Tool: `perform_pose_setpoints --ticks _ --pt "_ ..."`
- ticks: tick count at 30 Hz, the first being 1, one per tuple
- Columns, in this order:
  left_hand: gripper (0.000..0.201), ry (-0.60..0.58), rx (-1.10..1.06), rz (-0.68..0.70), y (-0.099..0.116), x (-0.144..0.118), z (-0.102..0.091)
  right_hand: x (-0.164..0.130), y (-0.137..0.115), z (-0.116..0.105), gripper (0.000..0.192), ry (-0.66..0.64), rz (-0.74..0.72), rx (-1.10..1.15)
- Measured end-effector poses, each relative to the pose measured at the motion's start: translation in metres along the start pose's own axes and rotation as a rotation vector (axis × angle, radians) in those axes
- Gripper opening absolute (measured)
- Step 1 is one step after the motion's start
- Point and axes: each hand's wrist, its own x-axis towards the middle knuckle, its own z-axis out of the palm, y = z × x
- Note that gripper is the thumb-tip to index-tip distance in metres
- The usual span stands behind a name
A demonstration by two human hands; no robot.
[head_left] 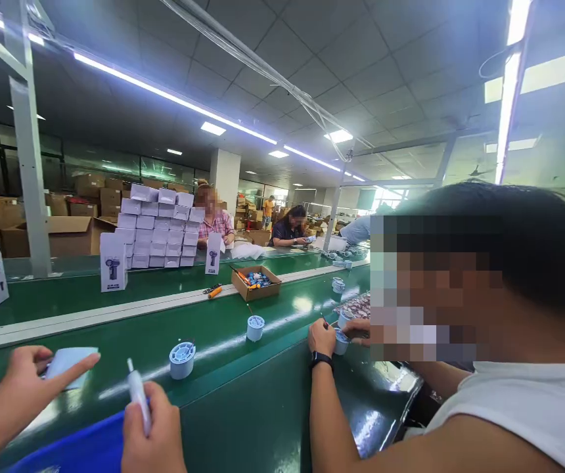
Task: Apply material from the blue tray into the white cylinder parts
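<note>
At the lower left, my left hand [29, 384] is closed around a pale blue piece [73, 366], its exact shape partly covered by the fingers. My right hand [154, 427] grips a white tube with a narrow nozzle [138, 394], nozzle pointing up. Just beyond the right hand, a round light-blue plastic housing [182, 360] with a spoked top and a thin wire stands on the green conveyor belt [223, 355]. A second such housing [255, 328] is farther along. Under my right hand lies a blue sheet or bin edge [80, 447].
A co-worker [460, 328] sits close on the right, hands on another housing [341, 341]. A cardboard box [256, 284] of small parts and an orange-handled tool [215, 292] lie beyond. White product boxes [159, 230] are stacked across the belt; a metal post [33, 177] rises left.
</note>
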Motion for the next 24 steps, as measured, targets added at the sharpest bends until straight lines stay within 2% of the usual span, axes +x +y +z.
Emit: perform_pose_setpoints --ticks 1,3,5,6,9,11,13,16,17,20,24 --pt "0.051 0.009 0.022 0.05 -0.013 0.008 0.004 0.003 0.002 0.001 0.033 0.019 0.049 0.042" --pt "0.046 -0.091 0.146 0.165 -0.034 0.015 0.016 0.006 0.008 0.003 0.04 0.081 0.123 0.131" --pt "0.046 -0.134 0.279 0.23 -0.045 0.013 0.025 0.008 0.015 0.005 0.045 0.123 0.145 0.216" --pt "0.052 -0.137 0.322 0.226 -0.046 0.01 0.028 0.007 0.017 0.006 0.046 0.124 0.141 0.25" --pt "0.073 -0.204 0.18 0.276 -0.043 0.0 0.027 0.003 0.02 0.007 0.043 0.078 0.125 0.301" --pt "0.066 -0.315 0.04 0.273 -0.041 -0.002 0.021 0.0 0.021 0.007 0.035 0.047 0.125 0.325" --pt "0.061 -0.252 0.052 0.232 -0.046 0.001 0.012 -0.004 0.02 0.006 0.027 0.024 0.119 0.355" --pt "0.052 0.014 0.304 0.069 -0.067 0.007 -0.002 -0.009 0.02 0.006 0.025 0.004 0.122 0.383" --pt "0.051 0.066 0.377 0.002 -0.076 0.008 -0.005 -0.011 0.02 0.007 0.025 0.001 0.125 0.389" --pt "0.048 0.036 0.472 -0.147 -0.097 0.004 -0.013 -0.016 0.019 0.008 0.028 -0.041 0.11 0.397" --pt "0.046 0.022 0.51 -0.125 -0.101 -0.002 -0.017 -0.022 0.015 0.009 0.029 -0.178 0.08 0.385"
